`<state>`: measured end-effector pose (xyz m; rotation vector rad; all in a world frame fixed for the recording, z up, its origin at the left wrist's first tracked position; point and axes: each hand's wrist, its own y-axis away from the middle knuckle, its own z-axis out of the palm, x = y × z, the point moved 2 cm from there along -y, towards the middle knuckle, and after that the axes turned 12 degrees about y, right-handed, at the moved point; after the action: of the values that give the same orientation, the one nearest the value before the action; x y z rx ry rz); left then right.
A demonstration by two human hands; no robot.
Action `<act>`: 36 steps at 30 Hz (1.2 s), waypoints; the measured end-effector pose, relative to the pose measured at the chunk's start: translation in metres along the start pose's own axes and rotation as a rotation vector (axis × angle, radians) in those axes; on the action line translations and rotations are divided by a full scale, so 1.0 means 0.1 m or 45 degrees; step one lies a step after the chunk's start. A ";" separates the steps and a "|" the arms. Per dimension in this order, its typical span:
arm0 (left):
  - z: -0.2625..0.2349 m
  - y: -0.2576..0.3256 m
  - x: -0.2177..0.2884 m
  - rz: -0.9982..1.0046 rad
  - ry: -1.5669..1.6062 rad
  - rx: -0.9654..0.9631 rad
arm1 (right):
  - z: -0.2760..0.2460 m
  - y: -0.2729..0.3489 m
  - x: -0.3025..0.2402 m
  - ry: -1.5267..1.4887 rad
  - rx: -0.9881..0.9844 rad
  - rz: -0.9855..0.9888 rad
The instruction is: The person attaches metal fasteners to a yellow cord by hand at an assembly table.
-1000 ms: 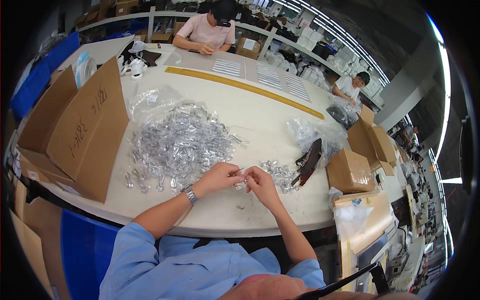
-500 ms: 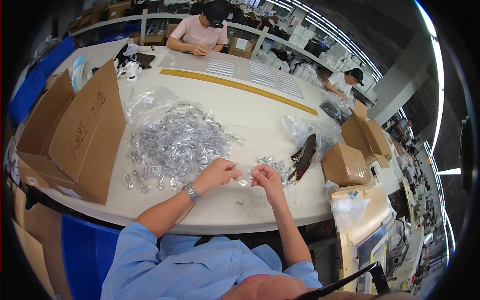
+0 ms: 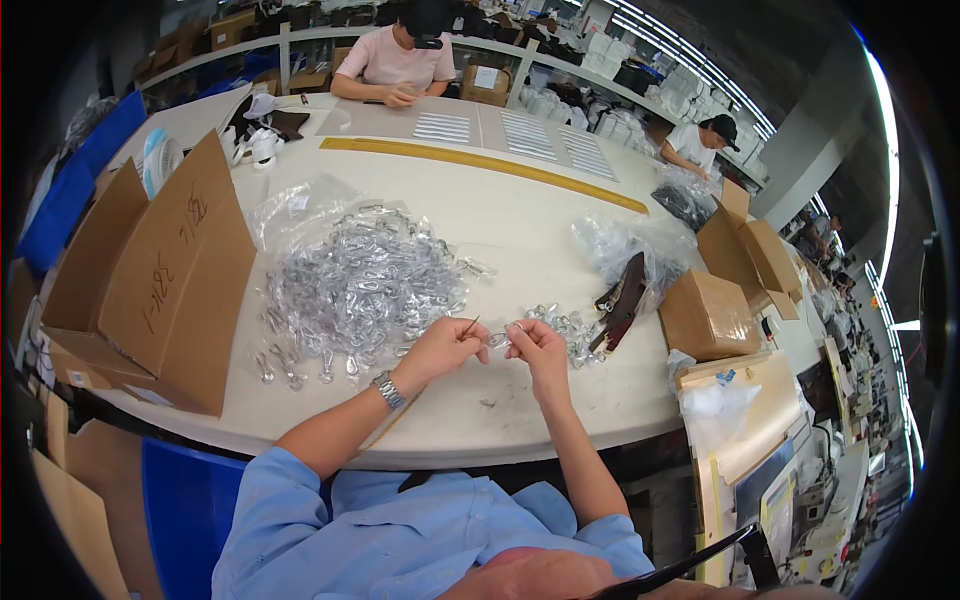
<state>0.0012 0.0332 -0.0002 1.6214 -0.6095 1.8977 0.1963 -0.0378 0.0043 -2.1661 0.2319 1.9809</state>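
Observation:
Close together over the table's near middle, both my hands are pinched. My left hand (image 3: 445, 350), with a metal watch on its wrist, grips a thin brown cord (image 3: 402, 411); a dark end pokes up past the fingers and the rest trails toward the table edge. My right hand (image 3: 540, 352) holds a small silvery metal clasp (image 3: 499, 340), which sits between the two hands; its exact shape is partly covered by fingers. Left of them lies a large heap of plastic-wrapped metal clasps (image 3: 355, 285). Beside my right hand is a smaller pile of clasps (image 3: 566, 326).
An open cardboard box (image 3: 185, 290) stands at the left. On the right are a dark pouch-like item (image 3: 625, 300), clear plastic bags (image 3: 625, 250) and a closed carton (image 3: 708, 315). A yellow ruler (image 3: 480, 172) crosses the table's far side, where one person (image 3: 397, 65) works; another (image 3: 690, 145) is far right.
The view has shifted slightly, moving the scene a little right and down. My hands stay together, fingers adjusting around the clasp, which shows more plainly between them now.

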 end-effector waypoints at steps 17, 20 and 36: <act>0.11 0.01 -0.03 -0.098 0.087 -0.048 | 0.05 0.07 0.01 0.011 0.009 -0.050; 0.13 0.02 -0.02 -0.151 0.171 -0.074 | 0.03 0.09 -0.01 0.079 0.043 -0.106; 0.18 0.00 -0.12 -0.377 0.619 -0.331 | -0.05 -0.01 -0.16 0.331 0.236 -0.141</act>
<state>0.0155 0.0203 -0.0088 0.9745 -0.3660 1.8076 0.2000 -0.0386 0.0208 -2.2569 0.3128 1.5523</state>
